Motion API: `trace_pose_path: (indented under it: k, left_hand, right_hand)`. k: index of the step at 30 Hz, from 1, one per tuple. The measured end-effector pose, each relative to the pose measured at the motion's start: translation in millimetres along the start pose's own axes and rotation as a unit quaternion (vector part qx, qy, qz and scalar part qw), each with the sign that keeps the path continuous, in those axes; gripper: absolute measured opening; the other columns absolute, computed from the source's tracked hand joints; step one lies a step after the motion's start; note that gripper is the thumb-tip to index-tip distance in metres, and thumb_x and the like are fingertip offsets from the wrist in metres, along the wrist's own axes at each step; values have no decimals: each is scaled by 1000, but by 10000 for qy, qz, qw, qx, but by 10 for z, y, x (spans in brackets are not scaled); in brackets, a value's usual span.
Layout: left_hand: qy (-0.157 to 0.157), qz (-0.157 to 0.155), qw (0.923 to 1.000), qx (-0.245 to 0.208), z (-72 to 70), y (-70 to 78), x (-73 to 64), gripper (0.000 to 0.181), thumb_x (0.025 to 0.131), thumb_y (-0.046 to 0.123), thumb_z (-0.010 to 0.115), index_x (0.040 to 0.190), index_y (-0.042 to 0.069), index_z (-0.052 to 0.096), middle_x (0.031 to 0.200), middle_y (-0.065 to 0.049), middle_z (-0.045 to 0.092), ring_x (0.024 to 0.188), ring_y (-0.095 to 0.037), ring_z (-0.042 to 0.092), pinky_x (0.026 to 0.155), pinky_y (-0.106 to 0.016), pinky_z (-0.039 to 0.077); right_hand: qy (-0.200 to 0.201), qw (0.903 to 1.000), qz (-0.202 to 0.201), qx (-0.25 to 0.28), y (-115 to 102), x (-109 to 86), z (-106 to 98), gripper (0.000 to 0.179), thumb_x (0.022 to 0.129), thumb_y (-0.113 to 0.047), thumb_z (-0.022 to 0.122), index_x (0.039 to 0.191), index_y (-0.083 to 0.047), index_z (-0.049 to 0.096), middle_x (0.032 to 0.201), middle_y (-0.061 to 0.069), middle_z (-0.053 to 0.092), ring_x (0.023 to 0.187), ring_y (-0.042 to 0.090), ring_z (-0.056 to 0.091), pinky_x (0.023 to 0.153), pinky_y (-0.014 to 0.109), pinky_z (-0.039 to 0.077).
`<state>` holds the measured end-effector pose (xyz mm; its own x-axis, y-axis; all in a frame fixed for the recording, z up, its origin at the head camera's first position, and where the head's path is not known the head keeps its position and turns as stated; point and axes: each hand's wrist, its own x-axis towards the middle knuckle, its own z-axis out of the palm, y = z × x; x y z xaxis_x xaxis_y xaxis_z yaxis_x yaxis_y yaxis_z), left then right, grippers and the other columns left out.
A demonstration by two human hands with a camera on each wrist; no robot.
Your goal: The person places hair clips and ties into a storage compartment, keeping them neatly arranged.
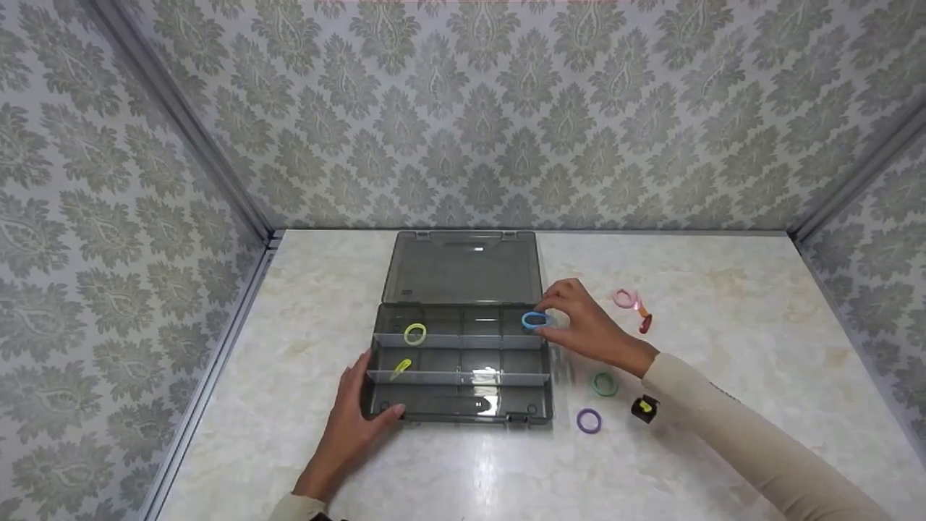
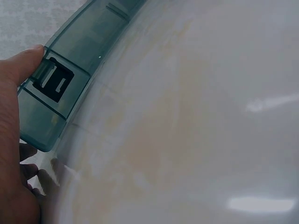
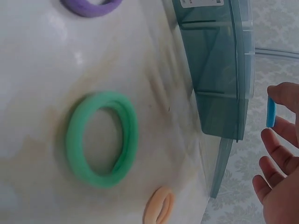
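Observation:
An open, grey see-through divider box (image 1: 434, 407) lies on the table with its lid folded back. My right hand (image 1: 589, 325) pinches a blue hair tie (image 1: 534, 320) between thumb and fingertips, above the box's back right compartment. In the right wrist view, that blue hair tie (image 3: 271, 112) shows edge-on, higher than the box rim. My left hand (image 1: 353, 416) grips the box's front left corner, thumb at the front edge and fingers along the left side. Inside, a yellow hair tie (image 1: 415, 333) sits in the back row, and a yellow hair clip (image 1: 401, 369) in the middle row.
Right of the box lie a green hair tie (image 1: 605, 385), a purple hair tie (image 1: 589, 420) and a small dark item with yellow (image 1: 644, 408). Farther back are a pink hair tie (image 1: 623, 298) and a red-orange piece (image 1: 644, 320). Patterned walls (image 1: 477, 108) border the table.

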<state>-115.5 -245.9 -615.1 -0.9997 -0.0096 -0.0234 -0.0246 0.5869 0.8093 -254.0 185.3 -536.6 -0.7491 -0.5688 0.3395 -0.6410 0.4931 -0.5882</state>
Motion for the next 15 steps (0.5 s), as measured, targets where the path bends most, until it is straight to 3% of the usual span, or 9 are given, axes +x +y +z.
trace_pose_path:
  k: [7, 15]
  left_hand:
    - [55, 113, 9999, -38, -1, -14, 2, 110, 96, 55, 84, 178, 23, 18, 183, -14, 18, 170, -44, 4, 134, -67, 11]
    - [8, 24, 10000, -33, -2, 14, -5, 110, 95, 56, 84, 178, 23, 18, 184, -15, 17, 169, -47, 2, 133, -70, 13]
  right_hand:
    - [-200, 9996, -160, -119, -60, 119, 88, 24, 99, -19, 87, 116, -3, 80, 118, 9, 65, 122, 29, 53, 105, 53, 50]
    - [-417, 9980, -278, -383, -81, 272, 190, 25, 99, -20, 86, 117, -4, 81, 113, 9, 67, 115, 29, 55, 98, 51, 52]
